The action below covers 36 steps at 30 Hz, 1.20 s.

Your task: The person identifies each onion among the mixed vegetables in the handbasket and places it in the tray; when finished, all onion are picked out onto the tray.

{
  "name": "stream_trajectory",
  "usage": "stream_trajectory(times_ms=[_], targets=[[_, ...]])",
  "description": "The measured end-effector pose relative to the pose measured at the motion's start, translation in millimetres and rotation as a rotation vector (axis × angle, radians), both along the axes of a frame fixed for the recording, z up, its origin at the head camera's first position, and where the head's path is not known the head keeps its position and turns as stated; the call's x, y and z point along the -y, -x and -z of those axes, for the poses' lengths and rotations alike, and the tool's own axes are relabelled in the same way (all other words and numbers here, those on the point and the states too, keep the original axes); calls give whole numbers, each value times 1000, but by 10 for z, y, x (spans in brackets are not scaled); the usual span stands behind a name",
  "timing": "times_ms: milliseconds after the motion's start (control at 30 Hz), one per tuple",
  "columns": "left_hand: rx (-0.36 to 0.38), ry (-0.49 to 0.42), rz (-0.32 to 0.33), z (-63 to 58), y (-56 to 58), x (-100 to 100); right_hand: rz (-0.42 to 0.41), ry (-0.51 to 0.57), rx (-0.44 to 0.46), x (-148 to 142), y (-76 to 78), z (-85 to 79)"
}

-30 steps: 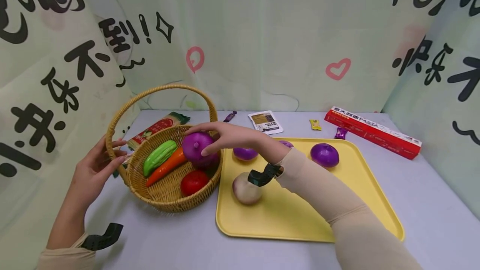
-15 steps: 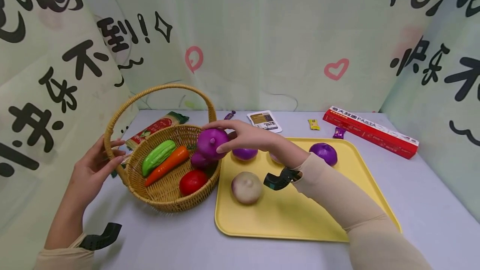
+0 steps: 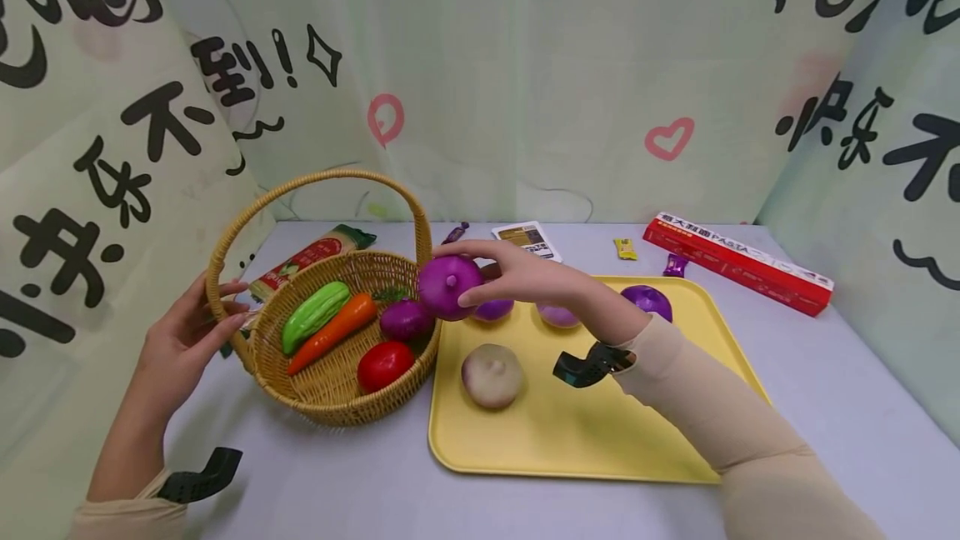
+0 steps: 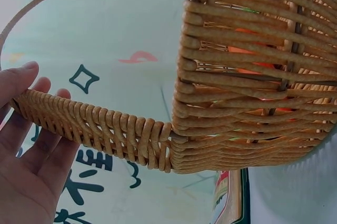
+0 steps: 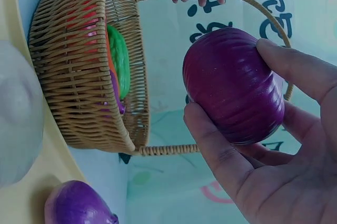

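My right hand (image 3: 517, 273) holds a purple onion (image 3: 450, 286) between thumb and fingers, raised at the right rim of the wicker basket (image 3: 330, 407). The right wrist view shows the onion (image 5: 231, 87) clasped in the fingertips. My left hand (image 3: 183, 340) grips the left foot of the basket's arched handle, thumb on one side and fingers on the other; the left wrist view shows this handle (image 4: 105, 126) close up. Inside the basket lie a green ridged vegetable (image 3: 317, 317), a carrot (image 3: 337, 330), a red tomato (image 3: 385, 367) and a smaller purple vegetable (image 3: 405, 320).
A yellow tray (image 3: 600, 432) right of the basket bears a whitish round vegetable (image 3: 492, 376) and several purple ones, partly behind my right arm. Behind stand a red pasta box (image 3: 738, 263), a white packet (image 3: 528, 240), small candies (image 3: 626, 249) and a red-green package (image 3: 307, 261).
My right hand has carried the onion rightward, from over the basket's inside to its right rim. The smaller purple vegetable in the basket has come into view. My left hand stays on the handle.
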State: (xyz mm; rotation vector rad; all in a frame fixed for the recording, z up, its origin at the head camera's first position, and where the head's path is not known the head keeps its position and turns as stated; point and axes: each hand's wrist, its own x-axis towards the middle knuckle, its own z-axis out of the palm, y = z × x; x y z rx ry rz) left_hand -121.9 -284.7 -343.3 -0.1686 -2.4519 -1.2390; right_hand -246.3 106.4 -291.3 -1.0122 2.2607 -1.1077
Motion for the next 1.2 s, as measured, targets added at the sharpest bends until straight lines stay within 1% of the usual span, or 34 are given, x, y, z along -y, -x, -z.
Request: stream_trajectory(times_ms=[100, 267, 533, 667, 767, 867, 933, 1100, 1200], targets=[[-1, 0, 6, -2, 4, -4, 0, 33, 4, -89, -25, -13], [-15, 7, 7, 2, 18, -8, -1, 64, -16, -211, -61, -16], [-23, 9, 22, 1, 36, -5, 66, 50, -13, -401, -100, -6], [-22, 12, 22, -2, 26, -8, 92, 35, -7, -506, -118, 12], [-16, 10, 17, -4, 17, -7, 101, 44, 1, -580, -137, 30], [-15, 10, 12, -1, 11, -1, 100, 72, 34, -645, -164, 54], [-14, 10, 8, 0, 5, 1, 106, 88, 72, -688, -189, 69], [-19, 8, 2, -4, 0, 1, 148, 125, 215, -810, -256, 104], [-22, 9, -1, -3, 0, 3, 156, 146, 239, -888, -280, 132]])
